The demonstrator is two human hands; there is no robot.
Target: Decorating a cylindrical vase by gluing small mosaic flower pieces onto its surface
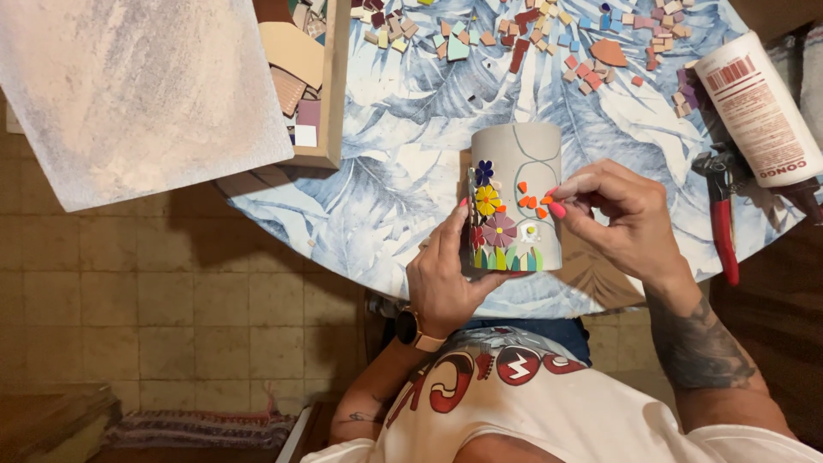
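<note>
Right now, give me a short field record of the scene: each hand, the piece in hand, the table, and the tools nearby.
left hand: grips the grey cylinder from its left side
right hand: fingertips pinch at the small orange tiles on the cylinder's face
cylinder: upright, with tile flowers and a coloured strip along its bottom edge
table: round, with blue leaf-print cover
loose tiles: scattered along the far edge
pliers: red handles, right of the hands
white bottle: lying beside the pliers

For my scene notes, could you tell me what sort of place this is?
Probably a home craft table used for mosaic work: loose coloured tile pieces, red-handled nippers, and a grey cylinder with tile flowers held in the hands.
</note>
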